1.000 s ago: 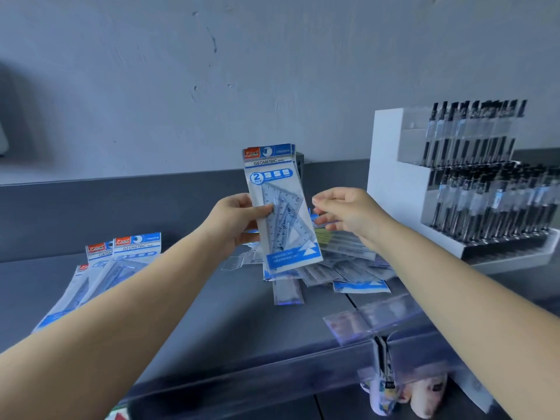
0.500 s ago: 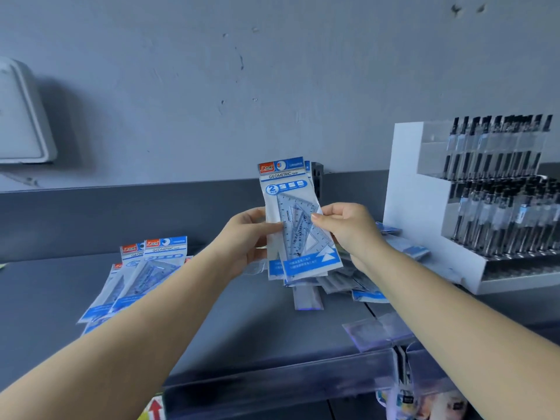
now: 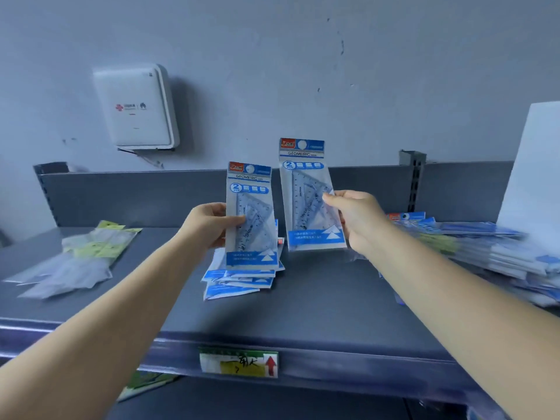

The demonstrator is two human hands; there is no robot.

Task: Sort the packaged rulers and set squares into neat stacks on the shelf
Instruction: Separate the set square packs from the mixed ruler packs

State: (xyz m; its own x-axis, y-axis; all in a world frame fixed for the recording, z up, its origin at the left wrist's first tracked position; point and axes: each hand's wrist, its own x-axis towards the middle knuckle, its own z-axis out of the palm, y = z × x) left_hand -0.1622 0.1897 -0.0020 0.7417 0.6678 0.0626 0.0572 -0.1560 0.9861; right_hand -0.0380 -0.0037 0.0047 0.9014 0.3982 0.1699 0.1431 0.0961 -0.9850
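My left hand (image 3: 210, 224) grips one blue-and-clear set square pack (image 3: 253, 237) upright by its left edge. Beside it, a little higher, my right hand (image 3: 356, 219) holds a second set square pack (image 3: 306, 177) by its right edge. Both packs hang above the dark grey shelf (image 3: 327, 304). Under the left pack lies a stack of the same blue packs (image 3: 239, 283). A loose heap of blue and yellow-green packs (image 3: 485, 250) spreads at the right. A separate pile of clear packs with yellow-green headers (image 3: 81, 259) lies at the left.
A white box (image 3: 136, 107) hangs on the wall above the shelf's back panel. A white display stand's side (image 3: 533, 171) rises at the far right. A price label (image 3: 239, 363) with a red arrow sits on the shelf's front rail.
The packs held together in front of me are now split, one in each hand. My view has swung left, so the stack lies under my left hand and the pen display is nearly out of frame.
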